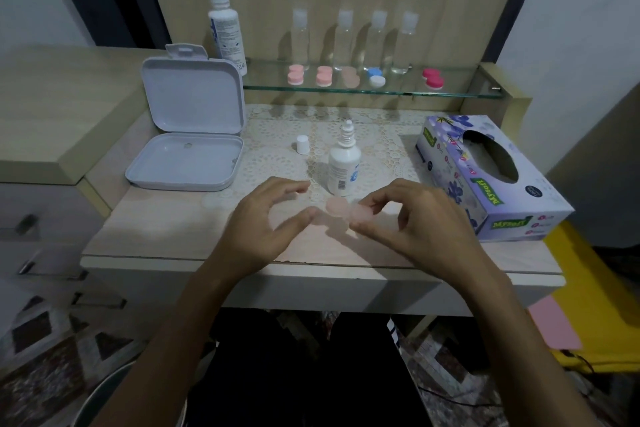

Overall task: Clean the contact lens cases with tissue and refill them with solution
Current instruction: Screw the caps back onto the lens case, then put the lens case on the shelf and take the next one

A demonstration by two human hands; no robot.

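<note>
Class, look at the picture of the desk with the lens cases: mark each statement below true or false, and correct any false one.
1. The small white solution bottle on the lace mat has its cap on. False: the small white cap stands beside it.
2. The floral tissue box lies right of that bottle. True.
3. The pale grey hinged box is closed. False: its lid stands open.
4. The right hand pinches the pale pink lens case. True.
5. The glass shelf holds three lens cases. False: five.

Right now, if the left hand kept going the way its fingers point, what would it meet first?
Probably the peach lens case held by the right hand; the left hand points right toward it. Depth is unclear.
</note>
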